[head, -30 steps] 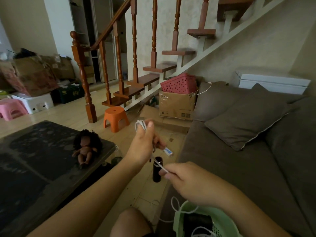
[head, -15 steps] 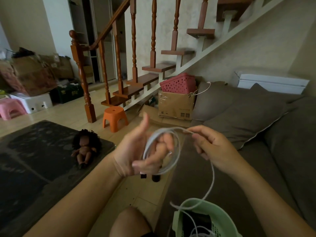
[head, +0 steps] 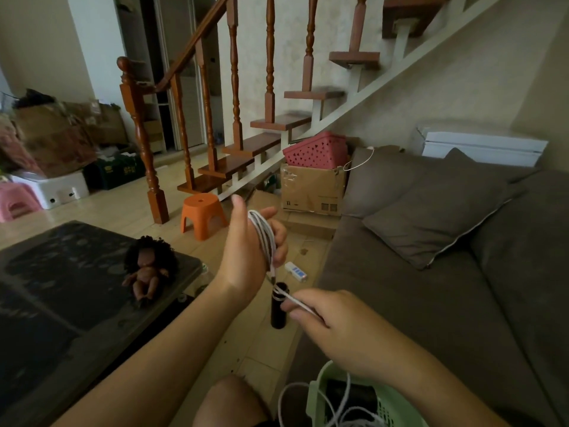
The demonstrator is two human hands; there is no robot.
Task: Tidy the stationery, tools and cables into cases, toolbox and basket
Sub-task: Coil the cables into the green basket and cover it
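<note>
A white cable (head: 264, 235) is wound in several loops around my left hand (head: 246, 254), which is raised above the floor with its fingers curled over the coil. My right hand (head: 332, 325) sits lower and nearer, pinching the cable's free length and holding it taut toward the coil. The rest of the cable trails down into a light green basket (head: 317, 392) at the bottom edge, beside my knee. The basket holds more white cable and a dark object.
A black cylinder (head: 278, 315) stands on the floor below my hands, with a small white-and-blue item (head: 296, 271) near it. A dark coffee table (head: 77, 288) with a doll (head: 147, 272) is on the left. A brown sofa (head: 431, 288) fills the right; an orange stool (head: 201, 211) stands ahead.
My right hand has come down from beside the coil to below it, laying another turn of cable around my left hand. The loose loop has tightened.
</note>
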